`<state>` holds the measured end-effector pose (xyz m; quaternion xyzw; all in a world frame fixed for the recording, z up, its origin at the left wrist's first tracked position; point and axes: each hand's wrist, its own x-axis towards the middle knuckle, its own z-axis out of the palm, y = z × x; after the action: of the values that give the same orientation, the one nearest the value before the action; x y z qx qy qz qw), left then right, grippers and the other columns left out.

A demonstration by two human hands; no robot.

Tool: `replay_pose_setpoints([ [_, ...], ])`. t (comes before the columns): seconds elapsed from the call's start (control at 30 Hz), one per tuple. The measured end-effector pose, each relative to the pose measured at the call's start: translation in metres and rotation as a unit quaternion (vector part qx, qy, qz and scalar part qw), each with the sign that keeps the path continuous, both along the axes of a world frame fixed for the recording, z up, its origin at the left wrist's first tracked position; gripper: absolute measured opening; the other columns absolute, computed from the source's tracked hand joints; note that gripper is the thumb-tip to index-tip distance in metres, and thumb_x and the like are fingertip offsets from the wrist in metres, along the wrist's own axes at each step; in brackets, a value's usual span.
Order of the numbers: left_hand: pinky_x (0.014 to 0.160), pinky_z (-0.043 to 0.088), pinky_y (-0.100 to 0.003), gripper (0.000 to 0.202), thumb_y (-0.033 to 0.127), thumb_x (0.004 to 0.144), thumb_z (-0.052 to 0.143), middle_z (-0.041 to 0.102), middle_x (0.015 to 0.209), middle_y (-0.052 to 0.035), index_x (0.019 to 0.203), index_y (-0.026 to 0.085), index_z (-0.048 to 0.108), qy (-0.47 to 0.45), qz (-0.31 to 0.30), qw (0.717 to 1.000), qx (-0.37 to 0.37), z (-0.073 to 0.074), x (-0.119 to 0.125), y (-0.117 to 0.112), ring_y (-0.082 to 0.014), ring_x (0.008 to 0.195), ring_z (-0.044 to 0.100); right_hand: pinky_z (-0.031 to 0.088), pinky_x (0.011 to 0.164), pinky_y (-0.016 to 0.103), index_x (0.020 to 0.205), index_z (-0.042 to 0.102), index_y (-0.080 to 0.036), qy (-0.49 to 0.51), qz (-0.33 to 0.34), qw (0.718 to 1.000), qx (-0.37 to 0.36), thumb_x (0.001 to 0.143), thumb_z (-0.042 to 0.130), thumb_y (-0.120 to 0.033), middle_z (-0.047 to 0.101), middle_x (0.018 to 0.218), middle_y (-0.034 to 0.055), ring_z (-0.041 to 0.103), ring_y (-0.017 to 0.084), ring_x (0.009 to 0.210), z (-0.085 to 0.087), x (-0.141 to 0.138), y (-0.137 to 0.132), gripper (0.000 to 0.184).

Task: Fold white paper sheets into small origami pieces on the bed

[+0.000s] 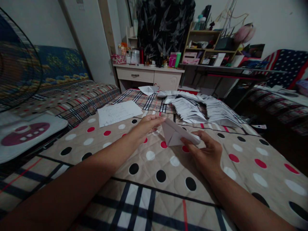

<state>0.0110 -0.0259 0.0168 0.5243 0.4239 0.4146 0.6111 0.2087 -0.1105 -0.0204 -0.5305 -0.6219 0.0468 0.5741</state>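
A piece of white paper (176,133), folded into a pointed shape with a triangular flap, is held just above the spotted bedspread. My right hand (205,150) grips its right end, thumb on the near face and fingers behind. At the upper left corner of the paper, my left hand (150,125) pinches with thumb and fingertips; its other fingers are partly hidden. Beyond my left hand lies a flat sheet with handwriting (119,113). Farther back are fanned rows of folded white papers (189,110) and a separate folded piece (148,90).
The quilted bedspread (141,205) has dots and plaid bands. On the left stand a fan (19,61) and a white appliance with a pink panel (26,133). Behind the bed are a cream dresser (137,74) with bottles and a shelf (204,49). The bed drops off at right.
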Motion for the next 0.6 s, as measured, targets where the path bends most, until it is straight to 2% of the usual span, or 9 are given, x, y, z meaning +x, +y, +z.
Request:
replay_pose_setpoints([
  [0.07, 0.069, 0.041, -0.024, 0.038, 0.045, 0.065, 0.078, 0.063, 0.085, -0.0017, 0.086, 0.016, 0.065, -0.030, -0.013, 0.999, 0.000, -0.002, 0.002, -0.002, -0.0106, 0.075, 0.055, 0.044, 0.053, 0.027, 0.075, 0.066, -0.021, 0.004, 0.003, 1.000, 0.006, 0.070, 0.077, -0.025, 0.063, 0.067, -0.0020, 0.056, 0.015, 0.059, 0.000, -0.001, 0.000, 0.012],
  [0.17, 0.066, 0.043, -0.023, 0.041, 0.033, 0.058, 0.084, 0.063, 0.086, -0.0018, 0.087, 0.015, 0.063, -0.030, -0.031, 0.999, 0.034, -0.005, 0.006, -0.006, -0.0105, 0.073, 0.057, 0.044, 0.052, 0.027, 0.075, 0.066, -0.021, 0.045, 0.004, 0.999, -0.007, 0.069, 0.078, -0.026, 0.064, 0.067, -0.0016, 0.056, 0.015, 0.058, 0.001, -0.003, 0.000, 0.014],
  [0.37, 0.064, 0.051, -0.025, 0.050, 0.014, 0.053, 0.083, 0.066, 0.085, -0.0031, 0.098, 0.014, 0.062, -0.025, -0.113, 0.990, 0.074, -0.017, 0.015, -0.012, -0.0136, 0.071, 0.063, 0.044, 0.055, 0.026, 0.076, 0.068, -0.019, 0.143, -0.008, 0.988, -0.055, 0.064, 0.082, -0.029, 0.066, 0.068, -0.0019, 0.055, 0.013, 0.059, 0.002, -0.003, 0.003, 0.021],
  [0.47, 0.064, 0.051, -0.023, 0.055, 0.010, 0.055, 0.081, 0.067, 0.090, -0.0029, 0.107, 0.015, 0.064, -0.021, -0.106, 0.987, 0.122, -0.023, 0.017, -0.014, -0.0122, 0.072, 0.063, 0.043, 0.053, 0.025, 0.076, 0.068, -0.018, 0.180, -0.002, 0.981, -0.074, 0.063, 0.083, -0.030, 0.065, 0.068, -0.0015, 0.054, 0.013, 0.058, 0.001, -0.003, 0.004, 0.023],
  [0.6, 0.066, 0.049, -0.020, 0.043, 0.011, 0.061, 0.078, 0.068, 0.098, -0.0043, 0.103, 0.016, 0.070, 0.004, -0.089, 0.974, 0.210, -0.030, 0.016, -0.012, -0.0112, 0.077, 0.062, 0.043, 0.054, 0.026, 0.080, 0.068, -0.019, 0.188, 0.026, 0.977, -0.095, 0.063, 0.084, -0.033, 0.066, 0.070, -0.0012, 0.054, 0.014, 0.059, 0.001, -0.003, 0.005, 0.027],
])
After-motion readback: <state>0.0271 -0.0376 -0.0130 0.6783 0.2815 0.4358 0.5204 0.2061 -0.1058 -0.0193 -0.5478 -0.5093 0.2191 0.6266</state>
